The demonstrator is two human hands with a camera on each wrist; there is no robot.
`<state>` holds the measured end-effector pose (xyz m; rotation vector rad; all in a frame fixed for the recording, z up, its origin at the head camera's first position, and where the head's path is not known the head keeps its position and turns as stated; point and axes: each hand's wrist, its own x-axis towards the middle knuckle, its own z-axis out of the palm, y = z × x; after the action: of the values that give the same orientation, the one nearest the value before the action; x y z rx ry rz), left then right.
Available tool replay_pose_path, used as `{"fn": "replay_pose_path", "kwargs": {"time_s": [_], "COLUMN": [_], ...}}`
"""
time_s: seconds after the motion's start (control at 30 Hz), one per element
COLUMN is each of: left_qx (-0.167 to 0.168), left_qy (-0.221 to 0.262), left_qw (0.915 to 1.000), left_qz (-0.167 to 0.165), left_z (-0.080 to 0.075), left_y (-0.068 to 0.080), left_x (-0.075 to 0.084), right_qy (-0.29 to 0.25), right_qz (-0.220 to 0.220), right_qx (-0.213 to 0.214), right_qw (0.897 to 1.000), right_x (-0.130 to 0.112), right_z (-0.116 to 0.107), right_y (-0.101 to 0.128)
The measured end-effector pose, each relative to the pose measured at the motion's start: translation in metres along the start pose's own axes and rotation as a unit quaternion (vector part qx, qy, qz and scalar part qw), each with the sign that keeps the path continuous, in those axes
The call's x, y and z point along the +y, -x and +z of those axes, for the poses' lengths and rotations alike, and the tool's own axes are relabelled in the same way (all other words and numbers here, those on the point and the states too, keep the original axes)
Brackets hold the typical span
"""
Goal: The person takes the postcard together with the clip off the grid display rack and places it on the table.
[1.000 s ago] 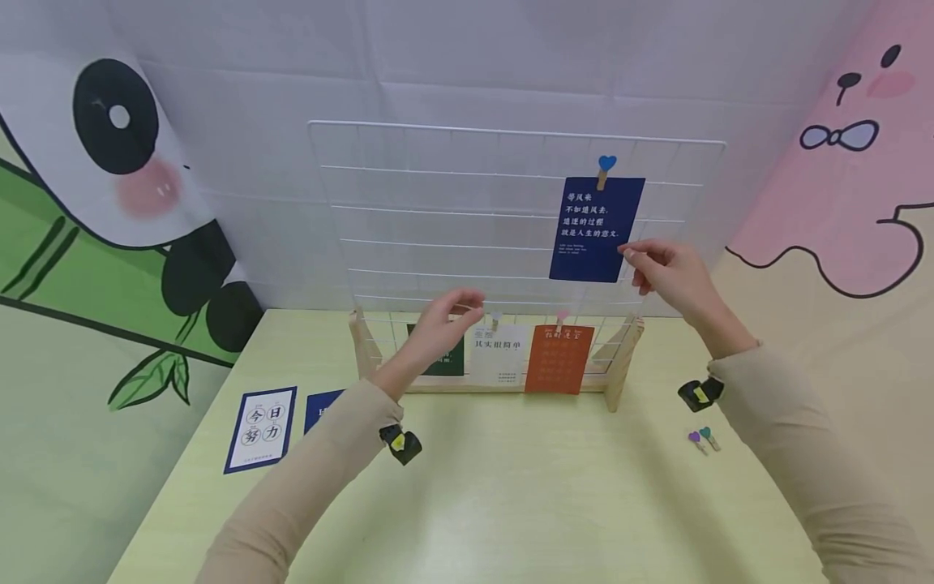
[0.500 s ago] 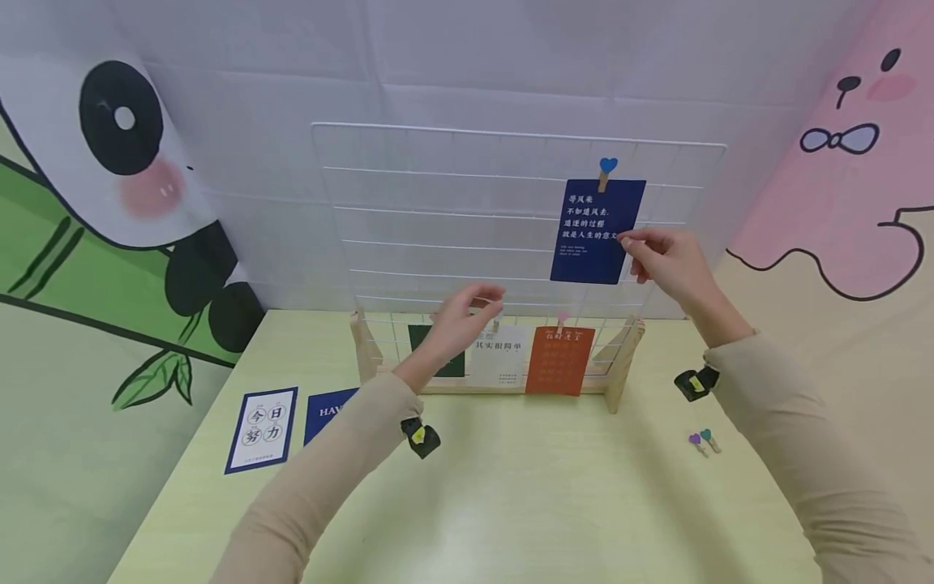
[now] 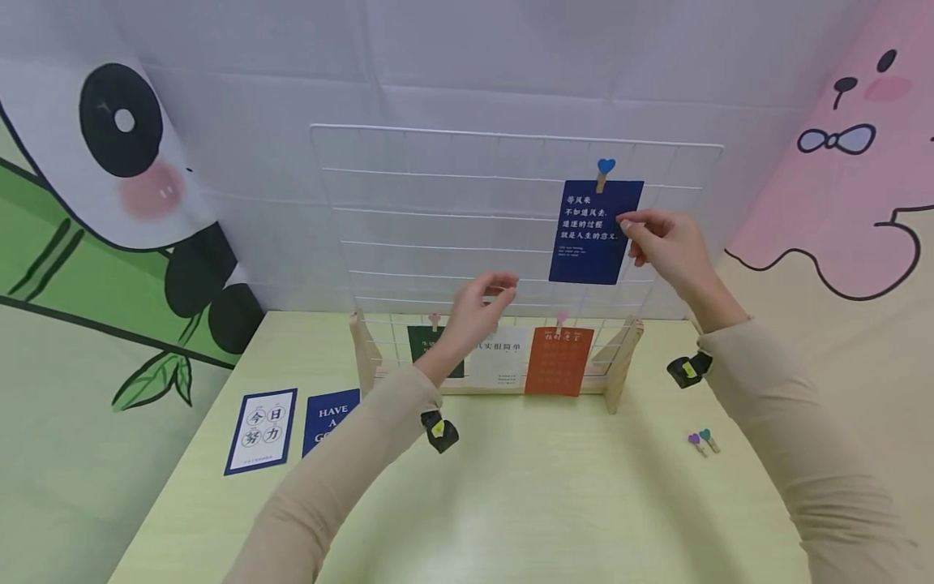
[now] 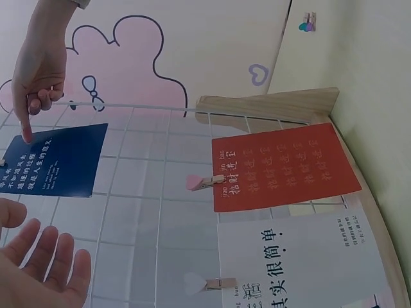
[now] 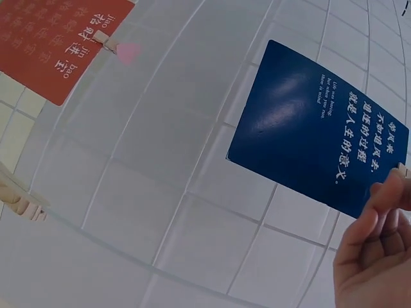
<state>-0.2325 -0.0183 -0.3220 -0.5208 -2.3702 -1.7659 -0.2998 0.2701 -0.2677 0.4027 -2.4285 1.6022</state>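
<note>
From the head, the blue card (image 3: 586,264) hangs high on the right of the wire rack (image 3: 511,135), under a blue heart clip (image 3: 601,184). The right hand (image 3: 670,250) pinches the card's right edge with its thumb and first finger. It has slid up that edge since a second ago, but the card has stayed put. So the clip seems to hold it well. The left hand (image 3: 473,316) has come up and over, nearer the card. It is loosely open and has nothing in it.

In the left wrist view, the left hand's fingers bend a little, apart from the card. A red card (image 4: 289,168) and a white card (image 4: 308,253) hang lower down (each has its own little clip).

In the right wrist view, the pinch is at the edge, and a bit of the clip peeks out.
</note>
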Motion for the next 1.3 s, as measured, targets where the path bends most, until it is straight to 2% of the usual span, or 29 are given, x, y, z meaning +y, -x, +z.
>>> {"fn": "replay_pose_path", "kwargs": {"time_s": [0.03,0.13,0.17,0.33,0.4,0.43,0.6,0.67,0.77,0.83,0.93,1.03,1.07,1.17,1.3], "left_qx": [0.001,-0.001,-0.003,-0.009,-0.009,-0.008,-0.008,-0.007,-0.004,-0.002,0.001,0.001,0.001,-0.003,-0.008], "left_qy": [0.002,0.008,0.01,0.021,0.02,0.018,0.018,0.022,0.03,0.034,0.042,0.044,0.043,0.042,0.044], "left_qw": [1.0,1.0,0.9999,0.9997,0.9997,0.9998,0.9998,0.9997,0.9995,0.9994,0.9991,0.999,0.999,0.9988,0.9985], "left_qz": [0.001,-0.002,-0.002,-0.003,-0.007,-0.008,-0.006,-0.006,-0.007,-0.008,-0.009,-0.014,-0.016,-0.024,-0.03], "left_z": [0.001,0.005,0.006,0.011,0.013,0.014,0.019,0.021,0.024,0.026,0.029,0.032,0.033,0.036,0.039], "left_y": [-0.001,-0.003,-0.004,-0.008,-0.01,-0.01,-0.016,-0.018,-0.02,-0.021,-0.022,-0.023,-0.023,-0.024,-0.027], "left_x": [0.0,0.001,0.002,0.002,0.001,0.001,0.003,0.003,0.003,0.003,0.005,0.006,0.007,0.008,0.009], "right_qy": [-0.01,-0.022,-0.042,0.011,-0.001,-0.03,-0.066,-0.035,-0.047,-0.08,-0.089,-0.12,-0.106,-0.112,-0.108], "right_qz": [-0.003,-0.007,-0.011,-0.031,-0.034,-0.036,-0.045,-0.04,-0.04,-0.044,-0.05,-0.033,-0.024,-0.004,0.011], "right_qx": [0.001,0.019,0.021,0.051,0.052,0.049,0.053,0.068,0.079,0.075,0.077,0.074,0.08,0.071,0.053], "right_qw": [1.0,1.0,0.999,0.998,0.998,0.998,0.995,0.996,0.995,0.993,0.992,0.989,0.991,0.991,0.993], "right_x": [0.009,0.012,0.012,-0.033,-0.039,-0.036,-0.049,-0.071,-0.08,-0.076,-0.077,-0.082,-0.09,-0.092,-0.06], "right_z": [-0.002,-0.003,-0.003,0.011,0.012,0.011,0.014,0.02,0.022,0.021,0.021,0.022,0.025,0.025,0.016], "right_y": [-0.006,-0.012,-0.013,0.007,0.008,0.006,0.007,0.017,0.017,0.012,0.009,0.008,0.011,0.007,-0.022]}}
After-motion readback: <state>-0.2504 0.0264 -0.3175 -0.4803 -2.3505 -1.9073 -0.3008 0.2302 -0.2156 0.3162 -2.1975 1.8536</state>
